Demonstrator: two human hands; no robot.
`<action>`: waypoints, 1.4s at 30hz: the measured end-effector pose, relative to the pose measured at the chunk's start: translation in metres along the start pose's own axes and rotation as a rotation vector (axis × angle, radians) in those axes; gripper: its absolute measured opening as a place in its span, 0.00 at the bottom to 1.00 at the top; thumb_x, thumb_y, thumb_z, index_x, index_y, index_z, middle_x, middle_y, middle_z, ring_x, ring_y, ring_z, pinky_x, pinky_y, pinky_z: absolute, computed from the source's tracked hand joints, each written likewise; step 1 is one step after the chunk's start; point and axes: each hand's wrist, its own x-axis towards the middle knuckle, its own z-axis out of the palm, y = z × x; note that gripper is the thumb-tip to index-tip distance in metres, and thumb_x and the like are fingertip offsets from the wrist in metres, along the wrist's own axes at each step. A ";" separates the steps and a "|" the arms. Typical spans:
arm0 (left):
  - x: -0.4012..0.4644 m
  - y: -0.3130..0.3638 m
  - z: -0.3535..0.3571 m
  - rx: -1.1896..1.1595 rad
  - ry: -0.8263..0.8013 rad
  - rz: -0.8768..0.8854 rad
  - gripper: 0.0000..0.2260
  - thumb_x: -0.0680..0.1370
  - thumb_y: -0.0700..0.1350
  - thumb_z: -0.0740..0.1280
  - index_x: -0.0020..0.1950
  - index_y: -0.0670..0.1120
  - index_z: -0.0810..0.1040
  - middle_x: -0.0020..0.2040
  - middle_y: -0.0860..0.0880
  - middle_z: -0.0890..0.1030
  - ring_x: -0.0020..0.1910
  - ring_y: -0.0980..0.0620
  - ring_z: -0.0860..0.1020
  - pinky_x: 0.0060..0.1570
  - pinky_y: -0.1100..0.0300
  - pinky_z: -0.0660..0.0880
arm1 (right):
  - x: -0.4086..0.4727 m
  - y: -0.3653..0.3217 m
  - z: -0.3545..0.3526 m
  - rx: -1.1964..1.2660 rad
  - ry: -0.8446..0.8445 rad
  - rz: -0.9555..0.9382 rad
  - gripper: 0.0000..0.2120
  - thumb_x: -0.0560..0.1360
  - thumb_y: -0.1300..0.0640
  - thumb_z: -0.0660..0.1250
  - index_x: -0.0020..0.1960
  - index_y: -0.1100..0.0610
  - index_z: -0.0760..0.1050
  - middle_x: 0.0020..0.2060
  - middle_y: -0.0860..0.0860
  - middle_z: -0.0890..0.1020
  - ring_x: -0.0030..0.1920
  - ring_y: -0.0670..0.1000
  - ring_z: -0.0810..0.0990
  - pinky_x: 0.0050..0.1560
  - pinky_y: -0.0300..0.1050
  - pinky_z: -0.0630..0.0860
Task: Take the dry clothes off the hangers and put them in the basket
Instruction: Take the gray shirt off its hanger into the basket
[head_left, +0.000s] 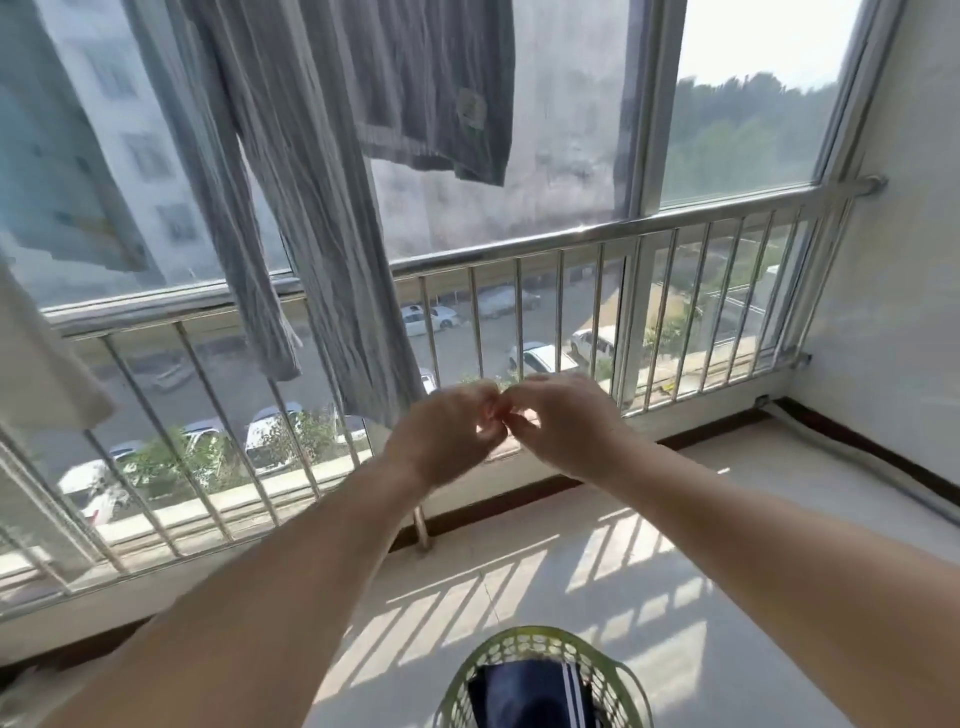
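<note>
My left hand (452, 436) and my right hand (561, 421) meet in front of me at railing height, fingers curled and fingertips touching each other. No garment is in either hand. A long grey striped garment (311, 208) hangs just above and left of my left hand. A darker grey garment with a pale patch (436, 93) hangs higher up. A light blue garment (57, 171) and a white cloth (41, 364) hang at the far left. The hangers are out of view. A green basket (540, 635) stands on the floor below my arms, with a navy white-striped garment (530, 696) in it.
A steel railing (519, 249) with vertical bars runs along the window in front. A white wall (883, 312) closes the right side. The pale tiled floor (623, 545) lies between railing and basket, striped with sunlight.
</note>
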 end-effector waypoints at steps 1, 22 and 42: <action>0.002 0.005 -0.011 0.011 0.017 0.015 0.09 0.78 0.44 0.62 0.55 0.42 0.77 0.49 0.45 0.82 0.47 0.50 0.80 0.50 0.55 0.78 | 0.003 -0.003 -0.010 -0.006 0.011 0.000 0.10 0.79 0.55 0.61 0.56 0.54 0.78 0.48 0.49 0.83 0.47 0.48 0.81 0.58 0.50 0.75; 0.122 0.085 -0.240 0.300 0.555 0.062 0.11 0.79 0.48 0.63 0.53 0.44 0.79 0.47 0.47 0.83 0.45 0.51 0.81 0.51 0.53 0.78 | 0.152 -0.034 -0.240 -0.068 0.523 -0.301 0.11 0.78 0.51 0.62 0.51 0.53 0.82 0.44 0.51 0.85 0.43 0.49 0.83 0.52 0.48 0.78; 0.225 0.063 -0.345 -0.041 0.878 0.018 0.15 0.78 0.39 0.61 0.65 0.45 0.72 0.58 0.50 0.76 0.41 0.60 0.79 0.37 0.70 0.75 | 0.281 -0.054 -0.319 -0.429 0.739 -0.153 0.17 0.76 0.62 0.60 0.63 0.50 0.73 0.61 0.50 0.74 0.63 0.51 0.71 0.62 0.48 0.66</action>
